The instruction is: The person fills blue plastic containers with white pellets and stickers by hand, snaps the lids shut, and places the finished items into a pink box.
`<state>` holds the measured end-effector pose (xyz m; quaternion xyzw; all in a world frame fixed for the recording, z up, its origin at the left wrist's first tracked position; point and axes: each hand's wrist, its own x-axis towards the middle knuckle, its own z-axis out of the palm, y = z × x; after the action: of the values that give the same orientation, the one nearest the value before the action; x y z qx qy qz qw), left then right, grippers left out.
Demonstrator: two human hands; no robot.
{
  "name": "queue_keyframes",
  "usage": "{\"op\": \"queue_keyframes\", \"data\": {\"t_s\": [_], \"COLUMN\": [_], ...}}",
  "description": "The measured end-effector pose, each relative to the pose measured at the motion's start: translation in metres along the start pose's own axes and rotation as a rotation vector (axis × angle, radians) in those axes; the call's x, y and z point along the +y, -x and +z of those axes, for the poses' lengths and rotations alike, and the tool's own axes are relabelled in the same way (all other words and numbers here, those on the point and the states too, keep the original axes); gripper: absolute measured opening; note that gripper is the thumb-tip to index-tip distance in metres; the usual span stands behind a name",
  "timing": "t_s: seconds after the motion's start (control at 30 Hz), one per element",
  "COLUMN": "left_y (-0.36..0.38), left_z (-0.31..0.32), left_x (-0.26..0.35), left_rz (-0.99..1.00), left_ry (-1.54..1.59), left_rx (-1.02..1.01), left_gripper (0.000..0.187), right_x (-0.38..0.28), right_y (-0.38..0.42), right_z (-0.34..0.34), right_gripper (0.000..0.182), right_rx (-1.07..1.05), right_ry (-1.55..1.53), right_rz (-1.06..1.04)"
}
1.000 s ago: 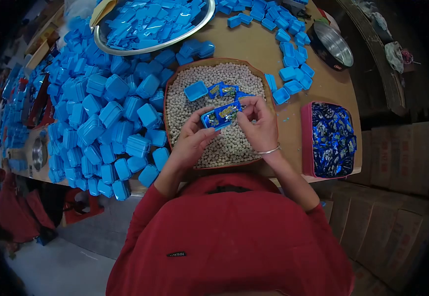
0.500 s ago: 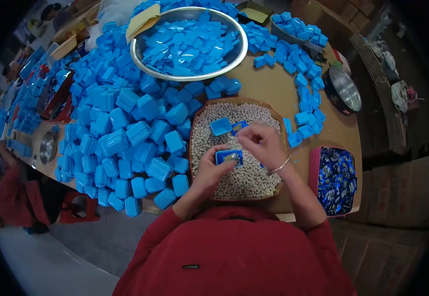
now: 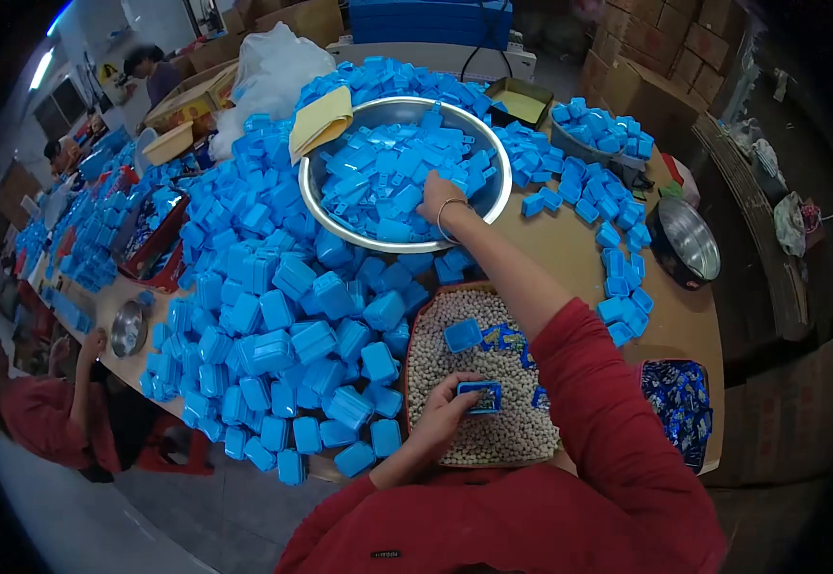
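My left hand (image 3: pixel 445 413) grips a small open blue box (image 3: pixel 479 396) above a tray of pale round pellets (image 3: pixel 474 446). Another open blue box (image 3: pixel 463 335) rests on the pellets, beside some shiny blue packets (image 3: pixel 503 339). Out over the large metal basin (image 3: pixel 500 196), my right hand (image 3: pixel 443 204) reaches down among flat blue lids (image 3: pixel 378 177). Its fingertips touch the lids, but whether they have hold of one is hidden.
A big heap of closed blue boxes (image 3: pixel 273 349) covers the table's left side. Open blue boxes (image 3: pixel 617 273) lie at right, near a round metal pan (image 3: pixel 684 241). A bin of blue packets (image 3: pixel 677 407) stands at front right. A person in red (image 3: pixel 43 416) sits at left.
My right hand has gone from above the pellet tray up into the basin of lids. My left hand still holds the blue box. The view has tilted upward.
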<state>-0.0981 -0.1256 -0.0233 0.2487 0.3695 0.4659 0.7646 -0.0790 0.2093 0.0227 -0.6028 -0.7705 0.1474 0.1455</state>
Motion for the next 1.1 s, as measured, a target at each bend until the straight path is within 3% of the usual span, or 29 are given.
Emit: {"op": "queue_keyframes", "data": {"t_s": [0.07,0.17,0.23,0.3,0.37,0.47,0.53,0.6,0.73,0.87,1.1], "left_y": [-0.003,-0.007,-0.002,0.001,0.005,0.002,0.0,0.001,-0.001,0.003,0.006], "left_z": [-0.002,-0.011,-0.004,-0.001,0.004,-0.001,-0.002,-0.001,-0.001,0.004,0.005], "left_x": [-0.004,-0.013,-0.004,0.0,0.002,-0.003,-0.008,-0.007,-0.01,-0.006,-0.005], "left_rz": [0.015,0.035,0.046,0.122,0.113,0.081,0.128,0.132,0.149,0.198,0.224], "left_ry": [-0.031,-0.073,-0.068,-0.106,-0.087,-0.093,-0.035,-0.109,-0.148,-0.193,-0.313], "left_rx": [-0.001,-0.014,-0.019,-0.051,-0.095,-0.121,-0.112,-0.075,-0.088,-0.077,-0.114], "left_gripper": [0.025,0.03,0.034,0.053,0.063,0.06,0.059,0.055,0.055,0.052,0.052], "right_x": [-0.004,-0.002,0.004,0.014,0.02,0.053,0.088,0.116,0.127,0.14,0.151], "right_y": [-0.006,-0.004,0.008,0.038,0.094,0.193,0.241,0.274,0.317,0.325,0.322], "right_z": [0.007,-0.007,-0.028,-0.053,-0.091,-0.103,-0.071,-0.042,-0.035,-0.026,-0.017], "right_gripper": [0.044,0.047,0.043,0.035,0.026,0.02,0.02,0.024,0.032,0.028,0.027], "right_rx": [0.033,0.131,0.282,0.651,0.76,0.595,0.425,0.226,0.073,0.089,0.158], "right_ry": [-0.054,-0.102,-0.031,-0.107,-0.037,0.322,0.468,0.436,-0.054,0.009,-0.029], "right_rz": [0.09,0.053,-0.156,-0.477,-0.659,-0.666,-0.625,-0.541,-0.305,-0.391,-0.342]}}
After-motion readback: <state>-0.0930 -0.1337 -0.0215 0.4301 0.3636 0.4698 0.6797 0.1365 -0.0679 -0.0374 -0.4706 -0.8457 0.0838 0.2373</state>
